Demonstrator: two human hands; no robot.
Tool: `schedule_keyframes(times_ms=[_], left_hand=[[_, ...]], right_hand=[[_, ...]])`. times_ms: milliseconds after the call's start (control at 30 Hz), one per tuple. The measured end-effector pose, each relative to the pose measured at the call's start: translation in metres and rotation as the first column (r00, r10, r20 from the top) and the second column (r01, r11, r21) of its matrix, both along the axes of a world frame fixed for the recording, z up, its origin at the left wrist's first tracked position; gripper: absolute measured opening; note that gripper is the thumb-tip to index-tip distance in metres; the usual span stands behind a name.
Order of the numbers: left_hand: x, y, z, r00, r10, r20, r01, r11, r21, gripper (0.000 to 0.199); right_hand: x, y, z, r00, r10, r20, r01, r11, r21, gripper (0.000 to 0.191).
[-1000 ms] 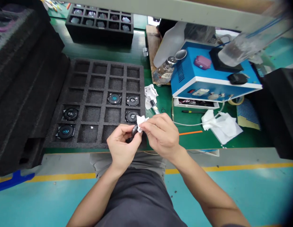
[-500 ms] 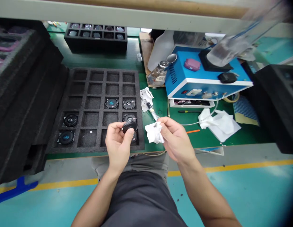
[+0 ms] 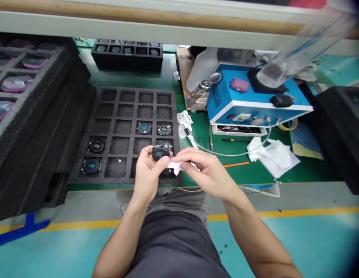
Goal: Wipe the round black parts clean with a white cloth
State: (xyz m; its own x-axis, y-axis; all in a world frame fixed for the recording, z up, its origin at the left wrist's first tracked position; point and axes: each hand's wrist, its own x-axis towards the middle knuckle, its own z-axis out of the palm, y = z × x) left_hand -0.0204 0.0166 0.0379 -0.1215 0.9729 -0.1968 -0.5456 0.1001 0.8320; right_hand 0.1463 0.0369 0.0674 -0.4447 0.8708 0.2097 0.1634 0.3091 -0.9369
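A round black watch-like part (image 3: 160, 153) is pinched between the thumb and fingers of my left hand (image 3: 147, 173), its dark face with a small blue mark turned up. My right hand (image 3: 208, 170) grips a crumpled white cloth (image 3: 175, 166), and its fingertips reach the right edge of the round part. Both hands are over the front right of a black foam tray (image 3: 115, 164). Several similar round parts, such as one at the front left (image 3: 91, 166), sit in its compartments; some compartments are partly hidden by my hands.
Stacked foam trays (image 3: 51, 127) rise at the left. Behind stands another black tray (image 3: 127, 61). To the right are a blue box (image 3: 254, 110) with a thin hose, a glass bottle (image 3: 199, 94), white cloths (image 3: 276, 154) and an orange strip (image 3: 236, 164). A shelf edge (image 3: 138, 33) crosses above.
My right hand has moved left with the cloth, up to the round part. The part in my left hand is tilted so its face shows more. The whole view has shifted slightly.
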Motion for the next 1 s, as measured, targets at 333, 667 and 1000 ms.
schedule_keyframes(times_ms=[333,667,1000], left_hand=[[0.005,-0.003,-0.003,0.992,0.064,-0.106,-0.061,0.998,0.031,0.059],[0.011,-0.006,-0.005,0.978,0.077,-0.193,-0.054,0.991,0.119,0.036],[0.024,-0.014,-0.013,0.842,0.242,-0.483,-0.092,0.945,0.313,0.011]], right_hand=[[-0.022,-0.013,-0.012,0.908,-0.329,-0.258,0.270,0.933,-0.239,0.046],[-0.019,-0.015,-0.023,0.829,-0.535,-0.161,0.503,0.840,-0.202,0.015],[-0.008,-0.020,0.008,0.955,-0.284,0.085,0.271,0.953,0.137,0.015]])
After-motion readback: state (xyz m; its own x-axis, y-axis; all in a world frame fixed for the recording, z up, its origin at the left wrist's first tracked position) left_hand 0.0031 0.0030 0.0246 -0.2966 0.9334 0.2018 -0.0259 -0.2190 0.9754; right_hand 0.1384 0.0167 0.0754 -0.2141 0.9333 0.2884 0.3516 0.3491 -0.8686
